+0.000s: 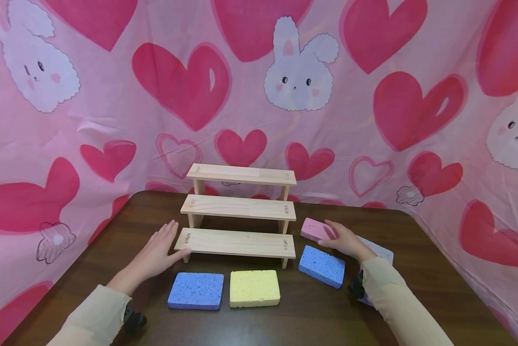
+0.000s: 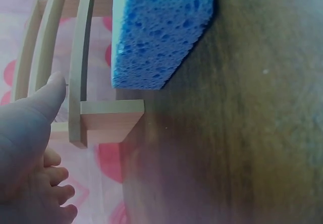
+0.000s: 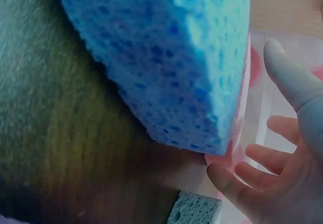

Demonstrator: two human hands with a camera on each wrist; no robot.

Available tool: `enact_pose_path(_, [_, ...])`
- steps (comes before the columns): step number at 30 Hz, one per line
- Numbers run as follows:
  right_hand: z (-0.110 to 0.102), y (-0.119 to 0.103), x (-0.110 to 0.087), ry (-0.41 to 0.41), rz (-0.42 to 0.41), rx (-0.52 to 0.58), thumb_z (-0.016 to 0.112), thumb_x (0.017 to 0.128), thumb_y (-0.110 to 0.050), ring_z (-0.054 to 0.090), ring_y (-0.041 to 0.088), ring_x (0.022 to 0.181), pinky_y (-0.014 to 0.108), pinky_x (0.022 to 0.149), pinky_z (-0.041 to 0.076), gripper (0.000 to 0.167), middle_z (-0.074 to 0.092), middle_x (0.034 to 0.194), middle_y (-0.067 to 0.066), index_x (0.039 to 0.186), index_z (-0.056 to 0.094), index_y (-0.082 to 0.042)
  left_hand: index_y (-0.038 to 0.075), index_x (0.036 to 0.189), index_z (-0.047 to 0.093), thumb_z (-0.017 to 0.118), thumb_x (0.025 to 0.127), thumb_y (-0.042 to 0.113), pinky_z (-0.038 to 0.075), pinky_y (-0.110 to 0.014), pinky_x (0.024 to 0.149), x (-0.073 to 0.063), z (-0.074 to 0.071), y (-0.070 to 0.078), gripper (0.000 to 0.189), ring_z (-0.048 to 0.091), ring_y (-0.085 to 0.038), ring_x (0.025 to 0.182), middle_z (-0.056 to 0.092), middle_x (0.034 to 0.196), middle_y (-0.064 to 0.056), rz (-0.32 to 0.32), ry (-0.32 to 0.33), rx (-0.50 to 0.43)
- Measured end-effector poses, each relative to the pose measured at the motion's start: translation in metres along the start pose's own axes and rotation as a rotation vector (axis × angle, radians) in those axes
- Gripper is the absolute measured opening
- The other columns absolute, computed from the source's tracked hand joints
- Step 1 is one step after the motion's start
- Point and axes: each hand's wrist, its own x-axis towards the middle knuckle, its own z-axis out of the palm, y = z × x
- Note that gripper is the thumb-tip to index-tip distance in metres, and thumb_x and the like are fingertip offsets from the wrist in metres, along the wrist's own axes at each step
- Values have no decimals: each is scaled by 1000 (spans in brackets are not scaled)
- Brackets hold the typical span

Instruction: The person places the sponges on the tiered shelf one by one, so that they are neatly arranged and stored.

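A three-step wooden stand point(image 1: 237, 240) stands at the middle of the table. My left hand point(image 1: 153, 250) is at its left end, fingers straight, the thumb overlapping the lowest step's corner. In the left wrist view that thumb point(image 2: 48, 100) points toward the steps. To the right of the stand lies a pink sponge point(image 1: 314, 228). Over its right end is my right hand point(image 1: 345, 240), thumb and fingers spread apart. A blue sponge point(image 1: 321, 265) lies just in front of it and fills much of the right wrist view, where the fingers point(image 3: 262, 176) look loosely extended.
Another blue sponge point(image 1: 196, 290) and a yellow sponge point(image 1: 254, 287) lie side by side before the stand. A pale bluish sponge point(image 1: 381, 249) is partly hidden behind the right forearm, with a purple edge point(image 1: 365, 301) below it. A pink heart-print cloth point(image 1: 250, 115) hangs behind the table.
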Motion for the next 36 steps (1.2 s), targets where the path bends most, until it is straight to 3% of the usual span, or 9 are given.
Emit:
enact_pose_path(5, [2,-1,1,-4,16,3,70,81,-34,29,48,125,62,98,24,81,35,136,30,139,31,6,-11,140,23,66,82,42,14,-59,104,0,4,-1,89,16,-46,131,20,144,-31,11,4,-16])
enact_pose_path(21, [1,2,5,-30,126,30,73,79,-17,30,48,123,62,98,25,73,33,136,31,138,35,3,-10,137,31,66,83,35,16,-58,104,0,9,-2,79,20,-46,130,26,142,-30,57,24,-14])
enact_pose_path(36, [1,7,9,-26,149,79,71,79,-12,33,47,121,63,97,26,64,39,133,29,135,42,0,-8,138,33,66,84,32,16,-58,104,2,14,-5,75,22,-44,130,30,141,-28,73,15,-22])
